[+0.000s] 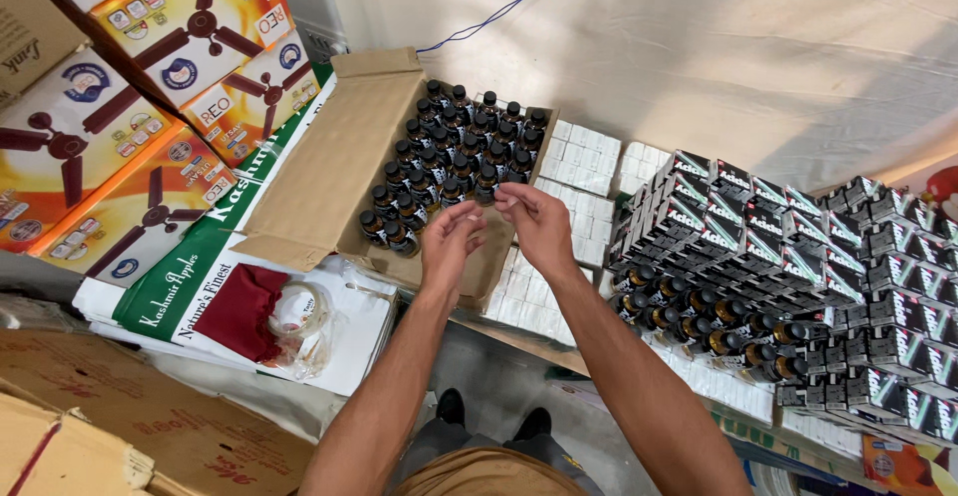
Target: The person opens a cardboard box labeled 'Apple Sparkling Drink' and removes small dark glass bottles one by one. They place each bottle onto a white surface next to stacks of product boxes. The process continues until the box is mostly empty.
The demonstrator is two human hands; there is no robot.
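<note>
Centrally: open cardboard box (pixel 329 172) of small brown bottles (pixel 454 162) with dark caps, standing upright in rows. Left hand (pixel 451 242) and right hand (pixel 534 222) meet at the near edge of those rows. Fingers of both are curled together, tips almost touching; whether they pinch anything cannot be told. Right: black cartons (pixel 758 222) stacked in tiers, with more bottles (pixel 718 326) lying on their sides in front. Behind: white packets (pixel 589 157). Far left: orange boxes (pixel 130 107) picturing ceiling fans.
</note>
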